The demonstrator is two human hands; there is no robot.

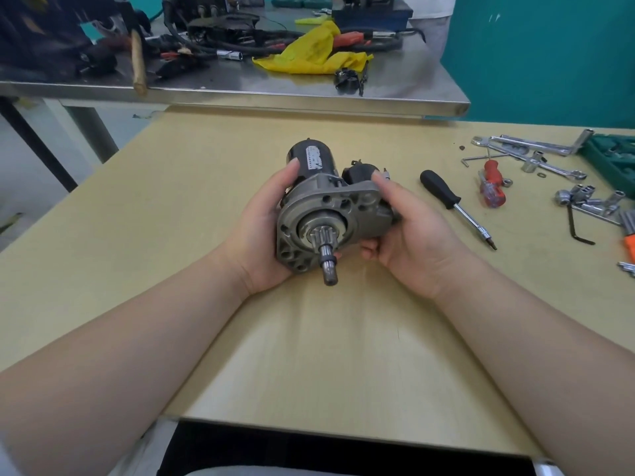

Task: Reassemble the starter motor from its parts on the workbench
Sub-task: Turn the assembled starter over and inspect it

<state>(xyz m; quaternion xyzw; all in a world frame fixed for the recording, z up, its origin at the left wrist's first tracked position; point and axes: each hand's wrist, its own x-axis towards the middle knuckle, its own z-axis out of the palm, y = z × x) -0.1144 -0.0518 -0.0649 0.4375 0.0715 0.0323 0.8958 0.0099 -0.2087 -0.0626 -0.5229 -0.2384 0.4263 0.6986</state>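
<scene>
The starter motor (321, 211) is held between both hands just above the middle of the wooden workbench (309, 355). Its grey nose housing faces me, with the pinion gear and shaft (326, 255) sticking out toward the camera. The black cylindrical body with a white label points away, and the black solenoid (357, 173) lies at its right. My left hand (264, 228) grips the housing's left side, thumb up on the black body. My right hand (409, 228) grips the right side, fingers curled under and thumb by the solenoid.
A black-handled driver (450, 204) lies just right of my right hand. Farther right are a red screwdriver (491, 183), wrenches (536, 149), sockets (584, 197), hex keys and a green tool case (615, 159). A steel table (240, 94) with cables and a yellow rag (316, 49) stands behind.
</scene>
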